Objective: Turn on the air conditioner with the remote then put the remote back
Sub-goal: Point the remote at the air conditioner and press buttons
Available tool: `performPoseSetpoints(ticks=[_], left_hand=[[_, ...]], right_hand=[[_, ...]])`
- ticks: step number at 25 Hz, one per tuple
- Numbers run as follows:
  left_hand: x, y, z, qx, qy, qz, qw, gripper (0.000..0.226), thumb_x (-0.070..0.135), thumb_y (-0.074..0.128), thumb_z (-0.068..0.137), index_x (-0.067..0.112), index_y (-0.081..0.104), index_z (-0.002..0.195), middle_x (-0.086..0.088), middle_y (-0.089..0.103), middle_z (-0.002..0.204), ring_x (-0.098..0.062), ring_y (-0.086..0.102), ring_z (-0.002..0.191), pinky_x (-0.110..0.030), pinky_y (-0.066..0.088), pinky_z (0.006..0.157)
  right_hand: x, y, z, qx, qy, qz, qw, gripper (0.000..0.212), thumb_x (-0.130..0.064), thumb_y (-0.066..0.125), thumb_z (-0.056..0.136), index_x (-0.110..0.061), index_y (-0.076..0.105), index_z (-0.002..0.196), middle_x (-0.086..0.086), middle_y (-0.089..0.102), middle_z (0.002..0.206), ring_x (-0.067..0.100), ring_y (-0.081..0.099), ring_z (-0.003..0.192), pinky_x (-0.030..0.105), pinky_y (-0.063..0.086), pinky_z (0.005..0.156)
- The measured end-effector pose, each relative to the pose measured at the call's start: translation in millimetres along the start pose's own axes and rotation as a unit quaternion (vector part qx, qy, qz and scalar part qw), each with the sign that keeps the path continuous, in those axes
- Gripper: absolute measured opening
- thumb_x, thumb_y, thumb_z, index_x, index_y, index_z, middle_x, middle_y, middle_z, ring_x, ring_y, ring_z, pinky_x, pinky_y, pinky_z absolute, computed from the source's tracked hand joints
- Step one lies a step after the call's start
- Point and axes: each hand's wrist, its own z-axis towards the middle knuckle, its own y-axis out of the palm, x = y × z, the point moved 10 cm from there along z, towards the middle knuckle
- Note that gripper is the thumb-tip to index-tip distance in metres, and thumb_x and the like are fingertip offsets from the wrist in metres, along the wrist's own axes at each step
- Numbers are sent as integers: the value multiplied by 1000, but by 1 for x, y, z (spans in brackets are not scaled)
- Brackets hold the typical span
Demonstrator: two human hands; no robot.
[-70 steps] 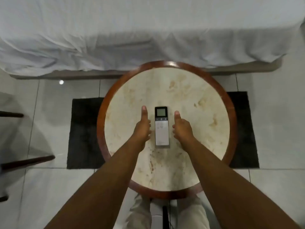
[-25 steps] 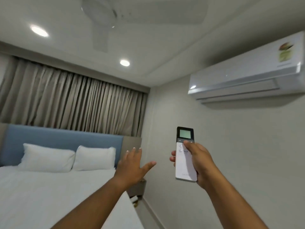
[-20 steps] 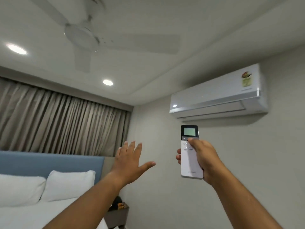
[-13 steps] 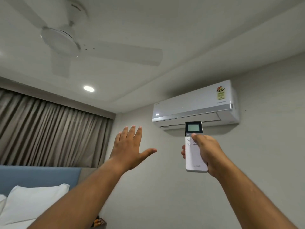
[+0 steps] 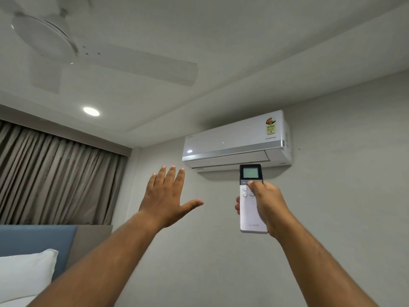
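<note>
A white air conditioner (image 5: 234, 140) hangs high on the wall, its lower flap closed. Just below it I hold a slim white remote (image 5: 250, 209) upright, dark screen at the top, pointed up at the unit. My right hand (image 5: 267, 207) is wrapped round the remote, thumb resting on the buttons under the screen. My left hand (image 5: 168, 200) is raised to the left of the remote, palm forward, fingers spread, holding nothing.
A white ceiling fan (image 5: 66, 43) sits at the upper left, with a round ceiling light (image 5: 91, 111) below it. Brown curtains (image 5: 55, 173) cover the left wall. A blue headboard (image 5: 37, 242) and a white pillow (image 5: 24, 278) show at the lower left.
My view has swung from the round table up to the wall unit. My right hand took the remote off the table and raised it under the air conditioner; my thumb has shifted up the buttons.
</note>
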Motion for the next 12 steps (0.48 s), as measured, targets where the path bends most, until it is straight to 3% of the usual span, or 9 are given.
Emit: performPoseSetpoints(ticks=[8, 12], left_hand=[[8, 1, 0, -7, 10, -5, 1000, 114, 93, 2, 68, 19, -2, 154, -11, 3, 165, -32, -4, 151, -49, 1, 120], [6, -2, 1, -3, 7, 1, 1000, 113, 92, 3, 69, 18, -1, 154, -11, 5, 165, -32, -3, 151, -49, 3, 120]], right_hand=[[7, 1, 1, -5, 15, 1, 1000, 17, -20, 52, 92, -6, 60, 95, 15, 72, 61, 33, 69, 51, 36, 57, 47], [8, 1, 2, -14, 16, -1, 1000, 13, -11, 52, 81, -4, 57, 91, 17, 69, 62, 35, 67, 53, 39, 57, 52]])
